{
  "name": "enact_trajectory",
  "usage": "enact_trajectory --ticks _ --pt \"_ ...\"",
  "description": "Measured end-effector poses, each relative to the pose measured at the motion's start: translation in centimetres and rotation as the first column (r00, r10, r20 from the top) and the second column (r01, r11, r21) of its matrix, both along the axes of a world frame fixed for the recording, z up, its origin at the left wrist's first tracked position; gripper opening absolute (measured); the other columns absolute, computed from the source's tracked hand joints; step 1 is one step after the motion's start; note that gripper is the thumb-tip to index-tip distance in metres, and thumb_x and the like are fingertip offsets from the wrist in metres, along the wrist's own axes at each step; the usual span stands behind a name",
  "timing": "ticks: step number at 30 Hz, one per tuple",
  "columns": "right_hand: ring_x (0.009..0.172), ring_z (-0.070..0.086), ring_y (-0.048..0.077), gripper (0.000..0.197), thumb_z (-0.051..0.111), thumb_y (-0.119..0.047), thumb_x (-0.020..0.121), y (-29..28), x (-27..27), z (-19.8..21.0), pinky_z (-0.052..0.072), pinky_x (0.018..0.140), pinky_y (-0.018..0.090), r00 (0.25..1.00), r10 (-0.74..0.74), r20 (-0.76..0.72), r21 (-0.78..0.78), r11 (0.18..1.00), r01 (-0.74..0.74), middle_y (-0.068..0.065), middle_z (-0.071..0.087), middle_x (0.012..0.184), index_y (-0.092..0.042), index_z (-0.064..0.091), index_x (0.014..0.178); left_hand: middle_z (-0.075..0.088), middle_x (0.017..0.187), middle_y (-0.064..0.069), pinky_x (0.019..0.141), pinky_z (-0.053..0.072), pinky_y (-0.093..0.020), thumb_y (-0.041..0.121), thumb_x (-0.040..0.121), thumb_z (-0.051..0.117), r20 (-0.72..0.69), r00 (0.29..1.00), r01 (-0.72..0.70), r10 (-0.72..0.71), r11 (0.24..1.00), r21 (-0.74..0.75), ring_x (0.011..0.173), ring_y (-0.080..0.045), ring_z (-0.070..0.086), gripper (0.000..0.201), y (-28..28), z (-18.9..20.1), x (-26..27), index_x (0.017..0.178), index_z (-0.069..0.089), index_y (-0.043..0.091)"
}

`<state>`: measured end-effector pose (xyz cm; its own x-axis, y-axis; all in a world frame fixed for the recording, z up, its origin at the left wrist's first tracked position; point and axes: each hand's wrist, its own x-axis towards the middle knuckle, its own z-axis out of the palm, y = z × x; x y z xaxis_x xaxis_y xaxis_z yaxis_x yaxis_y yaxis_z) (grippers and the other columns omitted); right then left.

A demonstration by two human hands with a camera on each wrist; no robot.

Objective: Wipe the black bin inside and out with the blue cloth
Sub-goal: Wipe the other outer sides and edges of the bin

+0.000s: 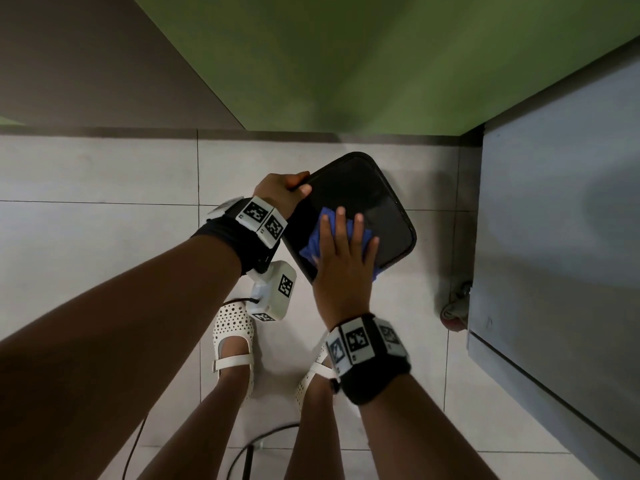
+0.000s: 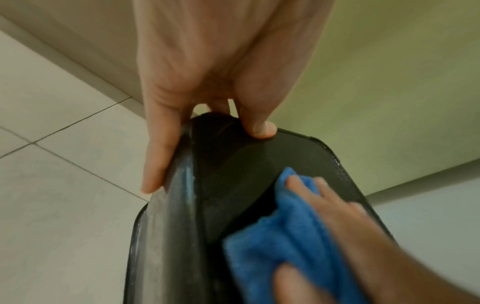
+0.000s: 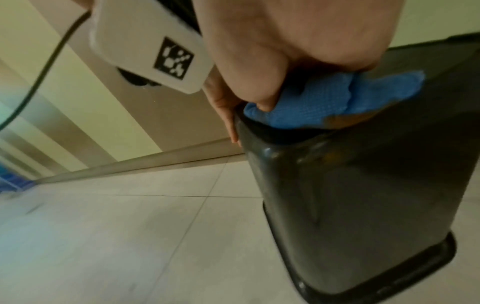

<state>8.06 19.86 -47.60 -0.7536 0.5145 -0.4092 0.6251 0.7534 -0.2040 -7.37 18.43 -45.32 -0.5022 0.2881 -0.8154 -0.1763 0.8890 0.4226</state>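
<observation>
On pale floor tiles (image 1: 104, 237); green wall (image 1: 346, 64)

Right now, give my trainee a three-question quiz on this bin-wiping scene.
1. True or false: the left hand grips a corner of the black bin.
2. What lies under the right hand? A) sponge B) blue cloth C) brush
3. Fill in: the bin stands on the tiled ____.

Key: 1 true; 2 B; 3 floor.
</observation>
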Motion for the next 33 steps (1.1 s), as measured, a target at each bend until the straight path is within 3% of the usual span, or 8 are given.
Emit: enact_trajectory --ticks 8,10,13,17,21,24,29,33 --pt "0.145 -0.008 0.034 0.065 0.034 -0.040 0.096 3.4 -0.1 0.6 -0.001 0.114 0.055 0.883 -0.454 0.118 0.017 0.890 0.456 0.007 -0.002 0.159 -0.017 0.005 0.150 0.054 0.132 -0.006 0.069 0.058 -0.044 0.031 0.094 0.048 0.116 0.990 -0.076 0.073 0.997 0.015 0.092 -0.025 0.056 0.044 -0.1 0.3 0.8 0.138 0.042 0.032" --pt "0.144 0.003 0.038 0.065 0.029 -0.043 0.093 2.4 -0.5 0.5 0.005 0.113 0.057 0.895 -0.439 0.084 0.031 0.899 0.438 0.011 0.009 0.158 -0.013 0.015 0.149 0.054 0.131 -0.008 0.073 0.058 -0.049 0.030 0.094 0.049 0.127 0.987 -0.100 0.098 0.995 0.014 0.092 -0.027 0.056 0.044 0.0 0.3 0.8 0.138 0.042 0.031" --pt "0.139 0.025 0.040 0.063 0.054 -0.033 0.087 1.6 -0.9 0.2 0.017 0.108 0.059 0.956 -0.293 0.007 0.147 0.946 0.288 0.012 0.030 0.152 -0.012 0.034 0.143 0.055 0.130 -0.009 0.073 0.058 -0.049 0.030 0.094 0.049 0.130 0.984 -0.123 0.122 0.992 0.004 0.092 -0.029 0.057 0.044 0.0 0.3 0.8 0.137 0.043 0.032" --pt "0.143 0.013 0.036 0.075 0.060 -0.028 0.087 0.7 -1.0 0.0 0.003 0.108 0.052 0.990 -0.133 0.052 0.093 0.987 0.127 0.009 0.017 0.156 -0.016 0.019 0.148 0.060 0.125 -0.012 0.070 0.058 -0.046 0.031 0.094 0.049 0.134 0.982 -0.134 0.133 0.991 0.001 0.094 -0.033 0.064 0.043 0.0 0.3 1.0 0.136 0.044 0.032" --pt "0.133 0.040 0.036 0.085 0.082 -0.017 0.060 -1.4 -0.3 0.1 0.022 0.103 0.053 0.985 -0.173 0.010 0.117 0.978 0.171 0.010 0.045 0.144 -0.016 0.043 0.136 0.056 0.128 -0.011 0.065 0.057 -0.042 0.031 0.095 0.048 0.128 0.986 -0.113 0.110 0.993 0.017 0.087 -0.027 0.058 0.044 -0.1 0.3 0.9 0.138 0.042 0.030" --pt "0.135 0.036 0.035 0.075 0.076 -0.020 0.070 -1.1 -0.2 0.1 0.020 0.104 0.055 0.995 -0.089 -0.035 0.085 0.992 0.091 0.009 0.043 0.145 -0.016 0.044 0.137 0.055 0.128 -0.010 0.066 0.058 -0.043 0.031 0.095 0.048 0.133 0.985 -0.113 0.108 0.993 0.026 0.088 -0.026 0.057 0.043 -0.2 0.1 0.8 0.137 0.043 0.031" --pt "0.140 0.027 0.034 0.055 0.031 -0.035 0.093 1.8 -2.8 -0.1 0.018 0.109 0.056 0.983 -0.177 -0.039 0.102 0.978 0.180 0.012 0.031 0.151 -0.011 0.034 0.143 0.058 0.127 -0.010 0.069 0.058 -0.046 0.029 0.095 0.047 0.147 0.984 -0.106 0.101 0.994 0.027 0.096 -0.032 0.063 0.042 -0.4 0.1 0.7 0.137 0.043 0.031" --pt "0.146 -0.002 0.031 0.061 0.032 -0.035 0.098 4.6 -5.4 0.1 0.001 0.114 0.055 0.955 -0.295 0.018 0.003 0.955 0.295 0.007 0.002 0.159 -0.016 0.006 0.150 0.056 0.133 -0.007 0.067 0.057 -0.045 0.028 0.095 0.048 0.160 0.984 -0.084 0.079 0.996 0.026 0.107 -0.033 0.061 0.044 -0.5 0.1 0.5 0.138 0.042 0.030"
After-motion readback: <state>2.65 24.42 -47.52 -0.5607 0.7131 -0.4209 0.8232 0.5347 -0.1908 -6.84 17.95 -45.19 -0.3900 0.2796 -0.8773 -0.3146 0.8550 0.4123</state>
